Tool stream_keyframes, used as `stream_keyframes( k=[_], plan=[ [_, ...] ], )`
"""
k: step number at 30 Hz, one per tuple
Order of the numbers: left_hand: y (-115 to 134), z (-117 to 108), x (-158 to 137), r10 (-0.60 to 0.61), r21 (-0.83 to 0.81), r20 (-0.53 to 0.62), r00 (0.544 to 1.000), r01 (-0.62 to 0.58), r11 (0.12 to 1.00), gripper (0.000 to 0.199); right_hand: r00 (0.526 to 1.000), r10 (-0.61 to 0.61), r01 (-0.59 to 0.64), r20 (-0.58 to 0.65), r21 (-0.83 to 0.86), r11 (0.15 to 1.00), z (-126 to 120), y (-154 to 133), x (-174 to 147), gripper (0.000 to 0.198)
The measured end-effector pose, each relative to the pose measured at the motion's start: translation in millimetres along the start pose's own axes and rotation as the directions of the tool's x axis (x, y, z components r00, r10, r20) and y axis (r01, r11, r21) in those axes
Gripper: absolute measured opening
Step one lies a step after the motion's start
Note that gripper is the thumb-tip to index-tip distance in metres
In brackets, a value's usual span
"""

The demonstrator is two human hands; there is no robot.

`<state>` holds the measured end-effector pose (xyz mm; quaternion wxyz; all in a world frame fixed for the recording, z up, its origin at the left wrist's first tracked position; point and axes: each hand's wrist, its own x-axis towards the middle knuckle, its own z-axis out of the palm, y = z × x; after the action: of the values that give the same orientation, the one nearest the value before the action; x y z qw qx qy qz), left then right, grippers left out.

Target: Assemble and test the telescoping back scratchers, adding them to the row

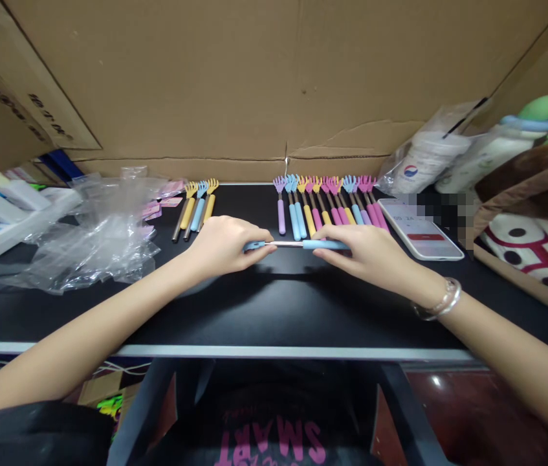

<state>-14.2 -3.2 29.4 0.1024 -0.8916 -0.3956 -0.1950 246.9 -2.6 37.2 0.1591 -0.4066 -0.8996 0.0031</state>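
Between my two hands lies a blue back scratcher point(287, 244) with a metal rod, held level above the black table. My left hand point(228, 244) pinches its blue head end, which the fingers partly cover. My right hand point(358, 244) grips the blue handle at the other end. Behind my right hand is a row of several back scratchers point(297, 213) in purple, blue, yellow and pink, claw heads pointing away from me. Past my left hand are a few yellow and blue back scratchers point(199, 206) and some metal rods point(179, 225).
Clear plastic bags point(113, 239) heap at the left, near pink cards point(157, 206) and a white power strip point(21, 220). At right are a phone point(422, 233), a lidded cup point(429, 162), a bottle point(506, 152) and a cloth bag point(536, 220). Cardboard point(235, 84) walls the back.
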Motion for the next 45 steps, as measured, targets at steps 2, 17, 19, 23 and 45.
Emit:
stream_keyframes(
  k=[2, 17, 19, 23, 45],
  plan=[
    [-4, -4, 1, 0.002, 0.026, 0.021, 1.0, -0.002, 1.0, 0.031, 0.995, 0.057, -0.066, 0.08, 0.111, 0.992, -4, 2, 2, 0.034],
    [-11, 3, -2, 0.078, 0.039, -0.02, 0.997, -0.078, 0.996, 0.03, 0.906, 0.065, -0.322, 0.419, 0.582, 0.747, 0, 23, 9, 0.042],
    [-10, 6, -2, 0.121, 0.082, -0.076, 0.99, -0.114, 0.99, 0.03, 0.901, 0.062, -0.332, 0.429, 0.591, 0.735, 0, 24, 10, 0.041],
    [-6, 6, -4, 0.189, 0.182, -0.175, 0.966, -0.157, 0.971, 0.03, 0.896, 0.019, -0.322, 0.443, 0.621, 0.714, -2, 26, 9, 0.039],
    [5, 4, -2, -0.063, 0.009, -0.026, 0.998, 0.063, 0.998, 0.029, 0.988, 0.045, -0.079, 0.147, 0.234, 0.969, -8, 14, 5, 0.038]
  ],
)
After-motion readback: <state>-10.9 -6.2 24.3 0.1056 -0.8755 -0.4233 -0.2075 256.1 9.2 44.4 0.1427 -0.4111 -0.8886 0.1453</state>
